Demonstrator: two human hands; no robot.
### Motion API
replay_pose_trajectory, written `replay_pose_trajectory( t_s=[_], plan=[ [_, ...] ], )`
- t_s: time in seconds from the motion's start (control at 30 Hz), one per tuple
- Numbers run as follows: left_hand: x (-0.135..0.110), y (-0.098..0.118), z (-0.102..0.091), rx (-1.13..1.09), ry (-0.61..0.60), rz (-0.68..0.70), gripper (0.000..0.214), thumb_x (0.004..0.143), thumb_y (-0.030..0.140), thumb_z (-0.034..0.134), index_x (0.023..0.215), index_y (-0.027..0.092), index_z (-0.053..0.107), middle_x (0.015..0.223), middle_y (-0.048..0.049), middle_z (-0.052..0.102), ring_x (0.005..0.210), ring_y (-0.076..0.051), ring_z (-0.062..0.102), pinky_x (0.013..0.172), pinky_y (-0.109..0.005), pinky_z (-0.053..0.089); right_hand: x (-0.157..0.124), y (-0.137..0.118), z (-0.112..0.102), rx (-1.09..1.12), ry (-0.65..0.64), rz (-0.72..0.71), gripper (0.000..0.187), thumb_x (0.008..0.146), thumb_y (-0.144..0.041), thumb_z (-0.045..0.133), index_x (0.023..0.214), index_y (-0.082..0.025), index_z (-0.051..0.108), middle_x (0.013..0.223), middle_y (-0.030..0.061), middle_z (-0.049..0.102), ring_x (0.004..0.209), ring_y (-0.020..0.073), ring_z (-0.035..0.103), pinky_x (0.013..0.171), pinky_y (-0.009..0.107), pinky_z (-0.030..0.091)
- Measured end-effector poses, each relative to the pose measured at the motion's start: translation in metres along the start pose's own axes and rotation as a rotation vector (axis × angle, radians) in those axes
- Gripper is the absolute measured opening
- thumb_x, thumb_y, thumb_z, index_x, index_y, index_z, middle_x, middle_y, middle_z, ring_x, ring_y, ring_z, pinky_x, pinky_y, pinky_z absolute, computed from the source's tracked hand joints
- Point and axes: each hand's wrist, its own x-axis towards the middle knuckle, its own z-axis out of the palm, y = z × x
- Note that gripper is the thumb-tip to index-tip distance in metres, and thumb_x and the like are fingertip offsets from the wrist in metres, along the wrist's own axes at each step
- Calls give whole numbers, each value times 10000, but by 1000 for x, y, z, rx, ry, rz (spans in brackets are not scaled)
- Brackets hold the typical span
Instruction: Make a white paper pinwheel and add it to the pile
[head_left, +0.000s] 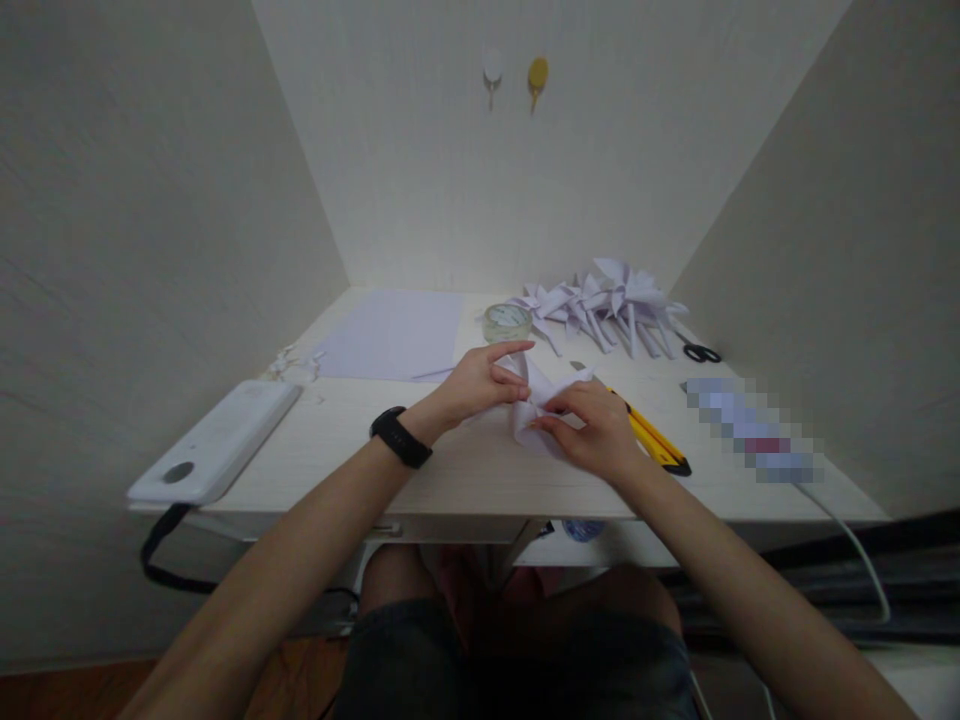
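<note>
Between my two hands, above the middle of the desk, is a white paper pinwheel (pixel 538 372) with curled blades. My left hand (pixel 487 382) pinches it near the centre with thumb and fingers, the index finger stretched out above. From the other side my right hand (pixel 592 425) grips a blade close to the centre, its fingertips partly hidden by the paper. A yellow box cutter (pixel 652 432) lies on the desk just beyond my right hand, its blade end pointing away. A roll of clear tape (pixel 506 322) rests behind the hands.
Several finished paper pinwheels (pixel 630 290) lie heaped at the back right, beside black scissors (pixel 703 353). White paper sheets (pixel 397 330) cover the back left, near small paper scraps (pixel 296 365). A white device (pixel 217 440) sits at the left edge, a blurred-out power strip or phone-like item (pixel 750 430) at right.
</note>
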Motion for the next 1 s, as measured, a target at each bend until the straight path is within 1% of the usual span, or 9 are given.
replay_pose_trajectory(
  t_s=[0.3,0.4,0.5,0.67,0.77,0.87,1.0],
  plan=[
    [0,0,1,27,17,10,771,685,69,758,1409,144,504,745,-54,753,664,-145,691,697,-264,525,2,-4,-3,-9,-28,3,202,857,-348,696,728,-193,683,678,45,697,650,191,626,658,326,455],
    [0,-1,1,27,8,12,773,690,82,765,1413,141,499,764,-62,755,673,-146,693,696,-263,525,1,-2,-1,-13,-4,7,204,846,-357,708,733,-189,684,675,49,696,643,198,631,648,330,466],
    [0,0,1,15,-1,7,773,696,85,762,1418,140,493,763,-60,754,672,-148,692,695,-265,527,1,-3,-1,-9,35,66,170,812,-358,743,798,-194,702,740,57,721,693,212,656,676,338,495],
    [-1,3,3,6,17,3,761,686,54,749,1403,143,508,764,-47,748,682,-140,689,711,-263,529,3,-4,0,75,52,143,183,770,-307,782,918,-214,726,857,59,753,776,221,685,730,353,537],
    [0,3,4,-14,21,4,760,678,42,744,1395,143,513,756,-35,738,693,-142,691,714,-264,529,4,-4,0,143,64,145,169,760,-273,791,912,-219,739,857,63,753,797,225,688,742,361,547],
    [0,2,5,-26,15,11,768,667,49,749,1392,137,510,788,-48,742,714,-155,695,704,-268,527,6,-4,0,198,68,147,158,761,-250,792,910,-223,746,855,68,751,817,227,686,748,367,548],
    [1,1,5,-22,16,21,759,663,58,753,1382,138,521,803,-53,743,706,-153,689,688,-265,521,7,-4,-1,218,72,148,158,758,-254,797,908,-242,752,845,59,752,807,224,683,742,373,547]
  ],
)
